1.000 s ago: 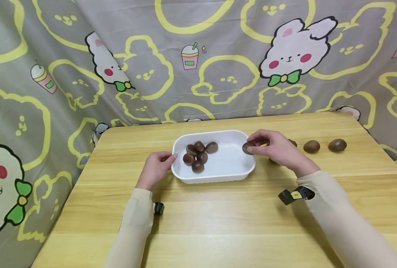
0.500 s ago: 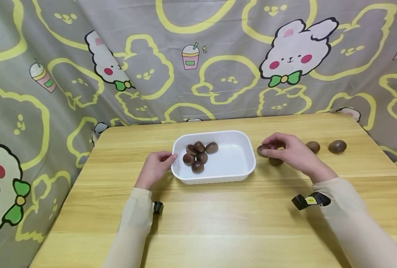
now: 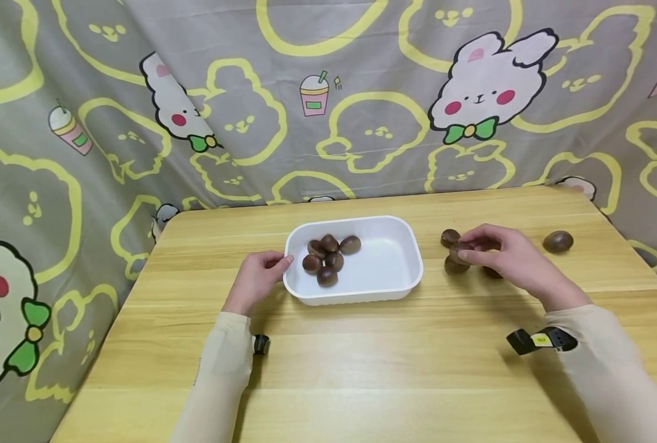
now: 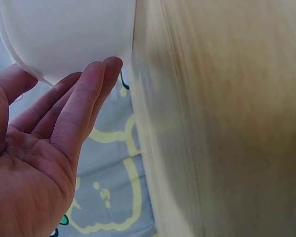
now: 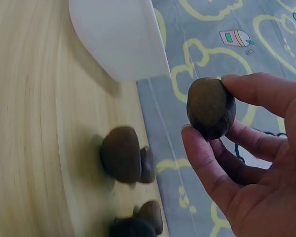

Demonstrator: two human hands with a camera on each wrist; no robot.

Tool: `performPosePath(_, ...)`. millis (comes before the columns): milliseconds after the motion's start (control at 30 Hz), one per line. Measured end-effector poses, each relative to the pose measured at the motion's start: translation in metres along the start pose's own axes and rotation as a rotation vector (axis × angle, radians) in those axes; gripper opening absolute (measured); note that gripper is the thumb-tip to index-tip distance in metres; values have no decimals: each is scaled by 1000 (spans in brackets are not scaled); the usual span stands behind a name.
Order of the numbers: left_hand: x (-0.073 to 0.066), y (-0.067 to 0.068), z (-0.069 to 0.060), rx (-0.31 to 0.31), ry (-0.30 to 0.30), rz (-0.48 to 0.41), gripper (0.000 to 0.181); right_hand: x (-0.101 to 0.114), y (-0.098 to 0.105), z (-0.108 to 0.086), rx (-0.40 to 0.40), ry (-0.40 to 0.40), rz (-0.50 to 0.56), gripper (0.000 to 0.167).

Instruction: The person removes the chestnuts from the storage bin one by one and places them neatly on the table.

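Observation:
A white plastic tray (image 3: 383, 264) holds several brown chestnuts (image 3: 327, 275), bunched in its left half. My left hand (image 3: 256, 280) holds the tray's left end. In the left wrist view, the thumb is at the rim and the fingers (image 4: 81, 106) lie against the outer wall. To the right of the tray, my right hand (image 3: 508, 255) pinches one chestnut (image 5: 211, 108) between thumb and fingertips, raised above the table. Near it, loose chestnuts (image 3: 451, 237) lie on the wood, some partly covered by the hand in the head view.
A single chestnut (image 3: 558, 242) lies farther right on the wooden table (image 3: 350, 369). A patterned grey curtain (image 3: 284, 141) hangs behind the table and along its left side. Each wrist carries a small black camera (image 3: 539, 340).
From above the tray's right end, my right hand has moved right with the chestnut in its fingers, passing over the loose ones. My left hand and the tray have stayed put.

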State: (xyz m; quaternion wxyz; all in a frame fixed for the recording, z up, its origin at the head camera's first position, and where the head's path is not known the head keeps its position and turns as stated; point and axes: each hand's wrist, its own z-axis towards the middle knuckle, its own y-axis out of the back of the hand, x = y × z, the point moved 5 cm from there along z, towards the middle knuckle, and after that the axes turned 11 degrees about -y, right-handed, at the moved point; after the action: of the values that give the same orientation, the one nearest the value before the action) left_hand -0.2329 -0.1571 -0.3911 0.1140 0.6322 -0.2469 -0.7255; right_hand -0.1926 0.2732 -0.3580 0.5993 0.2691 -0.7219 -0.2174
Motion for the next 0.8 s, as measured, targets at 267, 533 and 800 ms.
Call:
performPosePath(267,1,0,0,-2,10,5,34,-19,9,-6,-17,-29,-3,44)
performPosePath(533,2,0,0,-2,7,-5,35,-34,25,-14,-70,-32,16,44)
performPosePath(800,0,0,0,7,-19,39,35,-63,39,-19,-100,-40,42,41)
